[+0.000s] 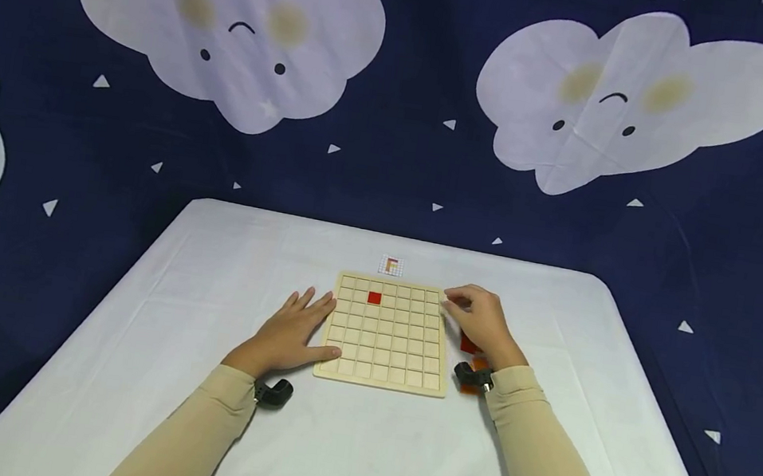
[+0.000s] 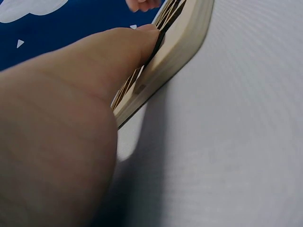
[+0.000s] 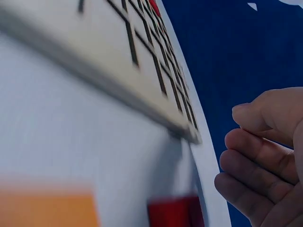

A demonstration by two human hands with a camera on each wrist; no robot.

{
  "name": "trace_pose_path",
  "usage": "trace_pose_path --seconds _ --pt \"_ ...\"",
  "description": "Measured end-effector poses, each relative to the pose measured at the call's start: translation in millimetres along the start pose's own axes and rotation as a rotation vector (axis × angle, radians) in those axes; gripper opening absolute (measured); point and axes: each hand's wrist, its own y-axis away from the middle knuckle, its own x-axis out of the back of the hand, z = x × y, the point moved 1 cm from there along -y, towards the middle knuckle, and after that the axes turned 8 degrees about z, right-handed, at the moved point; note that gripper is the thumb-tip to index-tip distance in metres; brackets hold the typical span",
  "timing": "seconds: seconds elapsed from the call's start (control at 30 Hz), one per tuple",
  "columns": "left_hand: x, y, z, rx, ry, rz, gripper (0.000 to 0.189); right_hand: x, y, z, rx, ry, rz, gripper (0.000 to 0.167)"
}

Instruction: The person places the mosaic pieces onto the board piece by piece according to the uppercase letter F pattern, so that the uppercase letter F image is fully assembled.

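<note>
A pale wooden grid board (image 1: pixel 380 383) lies on the white table, and a red square tile (image 1: pixel 374 298) fills one cell of its second row from the far side. My left hand (image 1: pixel 287 336) rests along the board's left edge with fingers spread; its thumb (image 2: pixel 137 40) lies over the rim. By the far right corner of the board is my right hand (image 1: pixel 480 315), fingers loosely bent, with nothing showing between thumb and fingertips (image 3: pixel 234 138). Red pieces (image 1: pixel 469 344) and orange pieces (image 1: pixel 469 389) lie right of the board, partly hidden under my right hand and wrist.
Just beyond the board's far edge sits a small printed grid card (image 1: pixel 391 266) with a coloured F-like shape. Behind the white table (image 1: pixel 263 255) hangs a dark blue cloth (image 1: pixel 391 167) with clouds and triangles. A black wrist camera (image 1: pixel 274 394) sits on my left wrist.
</note>
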Motion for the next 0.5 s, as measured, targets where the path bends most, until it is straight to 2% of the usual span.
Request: trace_pose_path --seconds 0.5 --pt "0.3 -0.4 -0.9 0.000 -0.005 0.000 0.104 40 29.8 24 -0.017 0.060 0.025 0.025"
